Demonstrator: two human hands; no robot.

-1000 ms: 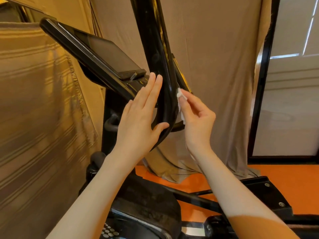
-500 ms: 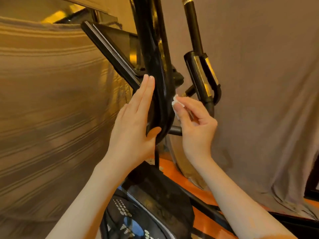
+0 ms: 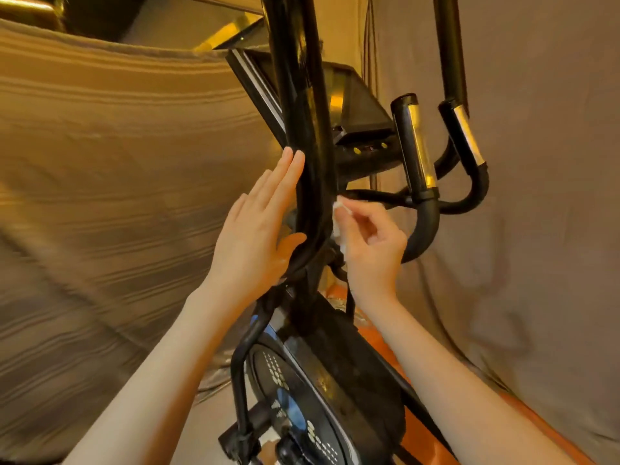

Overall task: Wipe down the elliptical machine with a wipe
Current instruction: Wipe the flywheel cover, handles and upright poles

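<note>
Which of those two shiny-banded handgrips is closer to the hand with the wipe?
The nearer, lower handgrip, just above the right hand holding the wipe; the other handgrip sits farther right.

Dim warm amber light; glare on handlebar grips (image 3: 417,152); soft blur; edges bowed.

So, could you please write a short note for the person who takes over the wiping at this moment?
Left hand: flat, fingers straight against the left side of the black upright bar, thumb across its lower curve; it steadies the bar.
Right hand: pinches the white wipe and presses it on the bar's right side, near the lower bend.
Done: cannot tell how much is already wiped.
Left, probably: the rest of this bar, the console, the chrome-banded handles and the flywheel cover below.
</note>
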